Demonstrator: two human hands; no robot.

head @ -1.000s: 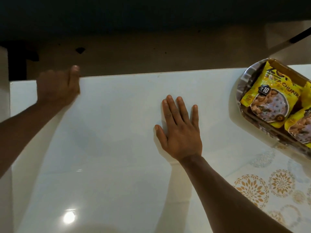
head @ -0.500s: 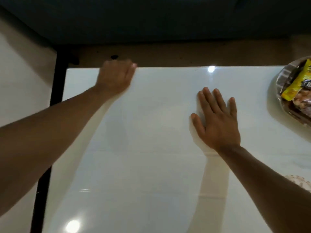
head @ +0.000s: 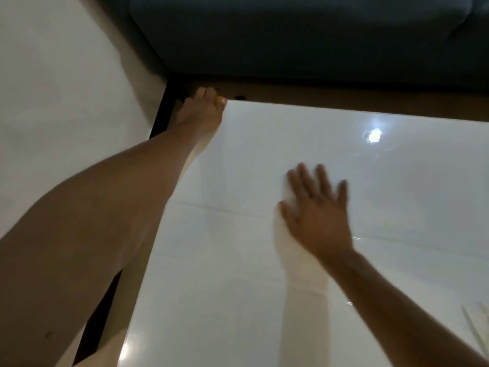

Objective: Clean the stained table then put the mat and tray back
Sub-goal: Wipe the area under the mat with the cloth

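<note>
View has swung left vs a sec ago: the tray w/ the yellow snack packs that sat at the right edge is out of frame now, and the patterned mat is gone too, except maybe a faint pale edge at lower right, too blurry to call. So both task items are off-camera, somewhere to the right of what I see.

My left hand (head: 202, 112) has slid along the far edge of the desk (head: 264, 287) and is now at its far-left corner, upper left-centre of the frame. Fingers (head: 209, 95) curl over the edge there, clamped on the desk corner as far as I can tell; a bit of yellow shows by the fingertips but I can't tell what it is, or whether it's a cloth.

My right hand (head: 315, 207) is mid-frame, motion-blurred, palm down on the glossy white top, fingers straight and spread apart, holding nothing I can make out. It sits lower and further right of the left hand than before, well apart from it.

Read: I'm working across the left part of the desk, left hand bracing or wiping the corner, right hand flat for support or feeling the surface. No stain visible in this patch; lamp glare at upper right and lower left makes that hard to judge tho. Cleaning step looks near done or under check; mat & tray not yet back.
</note>
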